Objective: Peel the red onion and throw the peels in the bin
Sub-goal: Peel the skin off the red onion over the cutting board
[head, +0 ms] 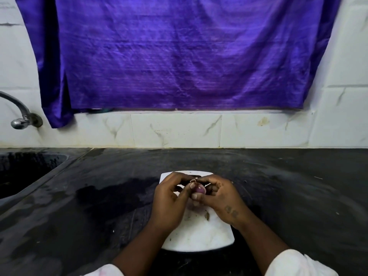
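Onion (199, 189): small, purple-pink, sitting between both hands just above the white board; only part of it is showing, the rest being hidden by fingers.
Left hand (171, 198): curling its fingers around the onion's left side, thumb pressing on the front face.
Right hand (220, 196): closing its fingers narrowly on the onion's right side, thumb lying across the lower front.
Peel (193, 180): a dry tan scrap is sticking up at the top of the onion, between the fingertips of both hands; which fingers are pinching it cannot be told.
Board (201, 234): white, lying on the black counter under the hands, carrying a few brown flecks near the right wrist.
Counter (288, 196): black, showing a wet patch left of the board.
Sink (23, 172): set into the counter at far left.
Tap (20, 116): projecting from the tiled wall above the sink.
Cloth (179, 52): purple, hanging across the wall behind.
Sleeves (298, 263): pale, showing at both forearms.
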`<state>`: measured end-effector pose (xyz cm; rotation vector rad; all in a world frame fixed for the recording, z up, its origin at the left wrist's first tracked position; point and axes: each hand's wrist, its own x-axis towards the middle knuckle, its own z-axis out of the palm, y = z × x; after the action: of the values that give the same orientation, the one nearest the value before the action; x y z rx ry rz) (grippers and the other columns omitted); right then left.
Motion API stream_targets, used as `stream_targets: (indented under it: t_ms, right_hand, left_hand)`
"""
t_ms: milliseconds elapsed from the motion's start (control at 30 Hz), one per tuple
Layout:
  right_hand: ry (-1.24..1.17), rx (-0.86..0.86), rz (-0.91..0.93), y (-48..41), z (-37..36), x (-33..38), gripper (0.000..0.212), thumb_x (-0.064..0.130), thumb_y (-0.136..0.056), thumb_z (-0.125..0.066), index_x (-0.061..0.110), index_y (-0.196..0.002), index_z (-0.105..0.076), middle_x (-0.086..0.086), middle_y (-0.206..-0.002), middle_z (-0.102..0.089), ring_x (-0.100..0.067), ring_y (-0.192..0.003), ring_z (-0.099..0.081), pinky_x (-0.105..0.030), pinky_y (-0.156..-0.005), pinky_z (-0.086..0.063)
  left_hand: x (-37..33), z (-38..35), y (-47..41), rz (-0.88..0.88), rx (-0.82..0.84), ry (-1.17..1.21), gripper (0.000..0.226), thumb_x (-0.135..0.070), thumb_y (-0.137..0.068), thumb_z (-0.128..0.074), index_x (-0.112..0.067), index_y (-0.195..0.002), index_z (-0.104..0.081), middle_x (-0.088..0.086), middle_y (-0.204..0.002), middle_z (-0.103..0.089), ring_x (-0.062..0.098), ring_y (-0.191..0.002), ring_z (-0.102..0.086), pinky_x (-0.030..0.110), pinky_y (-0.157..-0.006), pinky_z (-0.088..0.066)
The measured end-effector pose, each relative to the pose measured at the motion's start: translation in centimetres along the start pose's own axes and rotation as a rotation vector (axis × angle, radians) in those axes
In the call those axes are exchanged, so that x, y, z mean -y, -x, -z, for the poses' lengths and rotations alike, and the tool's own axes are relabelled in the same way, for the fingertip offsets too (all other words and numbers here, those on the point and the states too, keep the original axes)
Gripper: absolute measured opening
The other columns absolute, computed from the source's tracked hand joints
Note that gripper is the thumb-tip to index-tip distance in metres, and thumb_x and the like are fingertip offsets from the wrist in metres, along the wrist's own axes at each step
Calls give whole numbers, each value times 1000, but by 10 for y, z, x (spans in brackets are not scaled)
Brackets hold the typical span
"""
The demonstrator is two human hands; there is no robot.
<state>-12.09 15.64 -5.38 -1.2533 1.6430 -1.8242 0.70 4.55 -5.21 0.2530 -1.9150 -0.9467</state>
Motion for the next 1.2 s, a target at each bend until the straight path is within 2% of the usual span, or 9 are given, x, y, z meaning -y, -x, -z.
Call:
stream_targets:
  t_ms: [67,167,300,400,633,800,933,1033,1200]
  right_hand:
    - [-32,17,0,-1,0,1,31,-5,-77,-80,13,-102,-78,-17,-97,-77,-24,-83,-72,-44,-78,-60]
    - [-16,41,13,2,0,5,23,-6,-83,-75,5,-103,-77,-22,-95,-76,-20,-83,-72,-38,-76,-59]
    - [109,0,98,6,2,7,23,0,-83,-76,14,-101,-78,-9,-90,-80,-24,-82,-77,-37,-76,-60]
    - [305,-28,175,5,3,6,27,6,-80,-80,21,-102,-79,6,-91,-79,-10,-85,-75,-29,-77,-60]
    - [577,-60,279,5,0,4,37,21,-80,-80,28,-116,-75,18,-101,-73,8,-91,-66,-9,-81,-49]
    - [750,-65,346,5,-4,6,40,27,-83,-77,26,-122,-71,11,-110,-74,-2,-97,-65,-7,-85,-45]
    - [911,-107,432,5,-10,5,37,29,-84,-76,20,-120,-71,4,-109,-75,-14,-97,-69,-24,-83,-55]
    - [1046,-147,489,4,-11,2,35,28,-87,-73,18,-121,-70,4,-112,-74,-17,-100,-69,-32,-83,-58]
    - [975,-235,430,7,-5,1,36,31,-90,-72,22,-124,-68,5,-113,-70,-12,-100,-65,-22,-82,-53]
  left_hand:
    - [1,-3,-1,63,-6,45,21,-4,-92,-73,-24,-89,-78,-7,-91,-76,16,-91,-73,34,-77,-59]
    - [-2,-10,-5,151,-22,120,18,0,-92,-72,-16,-89,-78,-1,-88,-79,15,-86,-75,33,-77,-61]
    - [-11,-17,-10,283,-69,229,13,3,-93,-69,-3,-84,-78,8,-78,-79,10,-73,-74,18,-69,-58]
    - [-14,-17,-11,403,-84,426,17,8,-93,-66,1,-81,-75,9,-69,-78,16,-66,-74,24,-65,-62]
    - [-10,-12,-10,619,-114,588,17,3,-91,-69,-5,-78,-76,7,-70,-76,18,-67,-74,28,-67,-62]
    - [-12,-6,-8,663,-122,651,17,3,-92,-67,-5,-81,-76,5,-71,-76,13,-67,-74,25,-66,-61]
    - [-11,-4,-8,691,-131,730,15,4,-92,-65,-4,-86,-76,7,-76,-76,14,-70,-74,24,-64,-62]
    - [-10,-5,-7,704,-145,797,12,4,-92,-65,0,-94,-76,10,-86,-78,18,-80,-73,27,-75,-63]
    - [-4,-4,-5,457,-62,591,15,1,-93,-67,-6,-100,-78,10,-98,-81,20,-93,-76,37,-89,-61]
